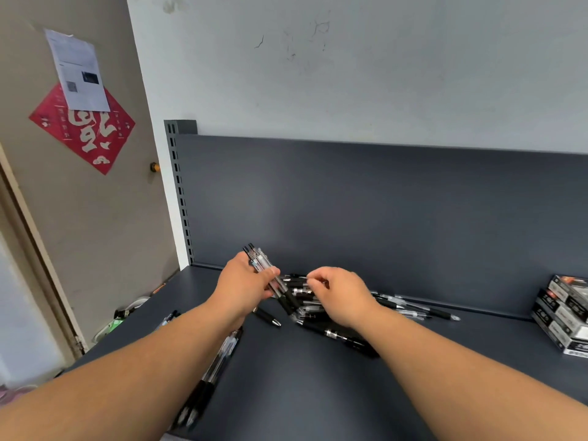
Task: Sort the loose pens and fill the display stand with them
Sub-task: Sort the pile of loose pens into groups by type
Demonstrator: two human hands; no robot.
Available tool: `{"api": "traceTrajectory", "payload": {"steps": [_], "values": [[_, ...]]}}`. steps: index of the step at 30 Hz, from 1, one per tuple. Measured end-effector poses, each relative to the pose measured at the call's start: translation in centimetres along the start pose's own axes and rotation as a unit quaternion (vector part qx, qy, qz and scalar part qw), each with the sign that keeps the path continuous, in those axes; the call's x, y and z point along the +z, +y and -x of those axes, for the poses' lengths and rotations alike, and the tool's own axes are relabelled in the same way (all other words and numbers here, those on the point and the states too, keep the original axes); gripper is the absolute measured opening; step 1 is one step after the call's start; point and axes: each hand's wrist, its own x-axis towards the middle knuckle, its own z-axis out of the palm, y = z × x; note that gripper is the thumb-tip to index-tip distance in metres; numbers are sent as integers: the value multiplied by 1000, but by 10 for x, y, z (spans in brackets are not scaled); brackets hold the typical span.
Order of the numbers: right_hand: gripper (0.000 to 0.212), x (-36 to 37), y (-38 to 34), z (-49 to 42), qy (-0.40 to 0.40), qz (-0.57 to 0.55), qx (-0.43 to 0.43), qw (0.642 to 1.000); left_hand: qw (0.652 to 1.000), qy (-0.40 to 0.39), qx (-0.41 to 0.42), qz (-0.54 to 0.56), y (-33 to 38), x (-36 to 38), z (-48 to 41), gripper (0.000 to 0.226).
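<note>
Where your left forearm crosses the shelf, a row of pens lies side by side near the front edge, likely set apart as one sorted kind: clear barrels, black rubbery grips. Further in, your left hand clenches round a bundle of like pens, tilted up with their black clickers towards the back, so it serves as the collecting hand while the other picks. Your right hand curls its fingers down onto the pile, the loose pens heaped mid-shelf and fanning right; whether it already pinches one cannot be told from here. They are slim, smooth and round, so they will likely roll on the matt painted metal. Stacked boxes, glossy card, sit at the right edge. Behind stands the plain dark panel. No display stand shows.
</note>
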Motion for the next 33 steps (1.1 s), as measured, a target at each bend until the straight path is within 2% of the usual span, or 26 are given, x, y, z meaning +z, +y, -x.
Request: {"api": "traceTrajectory", "payload": {"steps": [5,8,14,17,27,33], "values": [[44,6,7,-16,-107,199,-32,974,998,-2,12,-57,-4,-6,1,19],[44,8,5,-22,-121,259,-48,957,998,-1,10,-63,-6,-10,1,20],[37,9,5,-31,-127,226,-35,965,997,6,5,-74,-6,-16,5,21],[34,10,5,-31,-120,246,-55,960,998,7,4,-69,-7,-17,7,20],[25,5,11,-22,11,213,-66,975,999,7,6,-41,-6,-22,11,20],[28,0,12,-10,7,216,-82,973,999,1,21,-28,-1,-25,17,20]]}}
